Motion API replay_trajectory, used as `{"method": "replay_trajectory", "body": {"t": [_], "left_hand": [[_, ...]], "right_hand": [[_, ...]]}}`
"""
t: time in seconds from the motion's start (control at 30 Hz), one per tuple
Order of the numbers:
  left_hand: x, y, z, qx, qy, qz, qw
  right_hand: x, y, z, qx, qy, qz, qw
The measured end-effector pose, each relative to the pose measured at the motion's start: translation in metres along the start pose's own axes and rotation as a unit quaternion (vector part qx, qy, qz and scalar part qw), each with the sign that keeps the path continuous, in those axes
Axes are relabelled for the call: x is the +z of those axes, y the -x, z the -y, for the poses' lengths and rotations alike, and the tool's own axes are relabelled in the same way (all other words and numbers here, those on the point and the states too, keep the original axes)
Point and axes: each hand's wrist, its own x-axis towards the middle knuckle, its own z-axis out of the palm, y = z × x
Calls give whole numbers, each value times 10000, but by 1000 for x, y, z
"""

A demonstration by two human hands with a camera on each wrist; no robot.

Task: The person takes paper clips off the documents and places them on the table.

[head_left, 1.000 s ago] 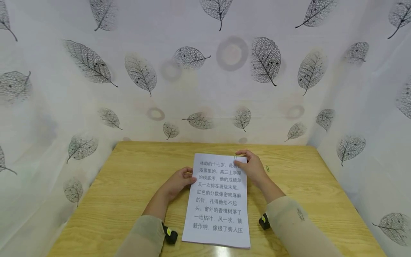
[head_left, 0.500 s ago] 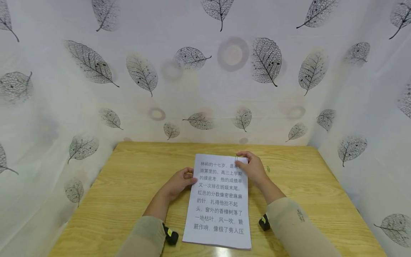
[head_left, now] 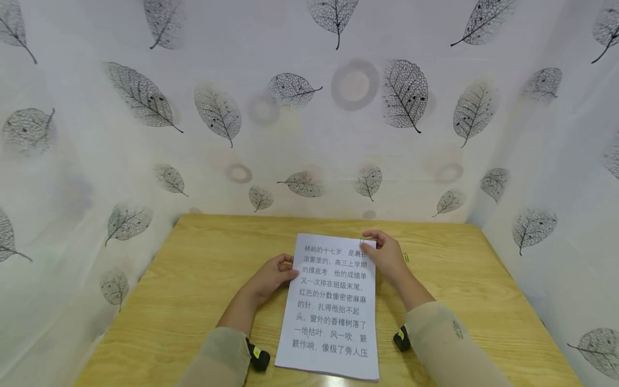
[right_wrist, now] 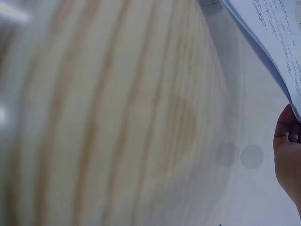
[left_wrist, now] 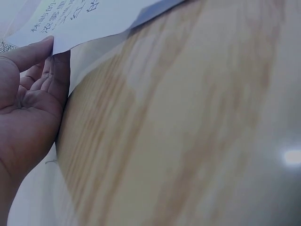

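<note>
A stack of white paper (head_left: pixel 333 306) printed with large Chinese characters leans up from the wooden table (head_left: pixel 193 301), its upper part raised. My left hand (head_left: pixel 271 277) pinches the stack's left edge, thumb on the printed face and fingers behind. At the top edge near the right corner, my right hand (head_left: pixel 387 255) pinches a thin greenish paper clip (head_left: pixel 362 239) against the paper, thumb in front and index finger over the edge. In the right wrist view, only part of the right hand (right_wrist: pixel 289 157) shows below the paper's corner.
Another green paper clip (head_left: pixel 406 258) lies on the table just right of my right hand. A white curtain (head_left: pixel 309 140) printed with leaves surrounds the table at the back and both sides. Black wrist cameras sit at both sleeves.
My right hand and the clip have slid slightly right along the top edge, closer to the corner, uncovering more of the first printed line. My left hand keeps its grip.
</note>
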Motion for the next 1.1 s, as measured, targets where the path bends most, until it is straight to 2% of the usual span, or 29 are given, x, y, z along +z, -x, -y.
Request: {"method": "replay_trajectory", "body": {"t": [0.27,0.67,0.97,1.1], "left_hand": [[-1,-1,-1,18,-21,-8,10000],[0,1,-1,45,12,-45,10000],[0,3,-1,52,37,20,10000],[0,4,-2,90,23,27,10000]], "right_hand": [[-11,-1,2,-155,-144,-207,9996],[-47,0,-5,-300,-151,-18,9994],[-82,9,-15,-28,-119,46,9999],[-93,10,-21,-3,51,5,10000]]}}
